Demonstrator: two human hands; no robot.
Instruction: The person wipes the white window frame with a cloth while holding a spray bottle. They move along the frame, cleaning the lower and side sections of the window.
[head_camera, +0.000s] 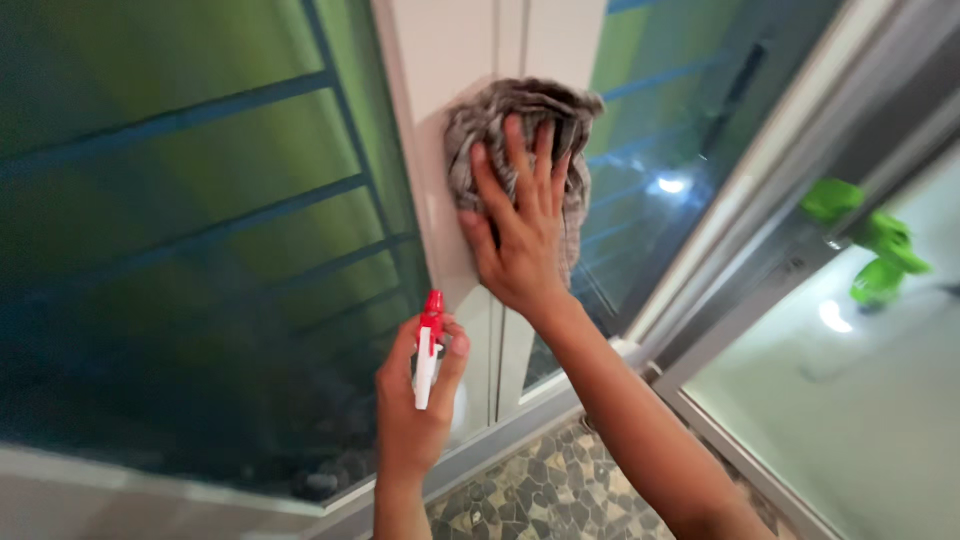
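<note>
Red-and-white spray bottle (428, 350) is gripped upright in the left hand (415, 410), low and near. Beyond it, a grey cloth (520, 135) is pressed against the white window frame (440, 60) by the flat, spread right hand (520, 230); even pressure is advised.
</note>
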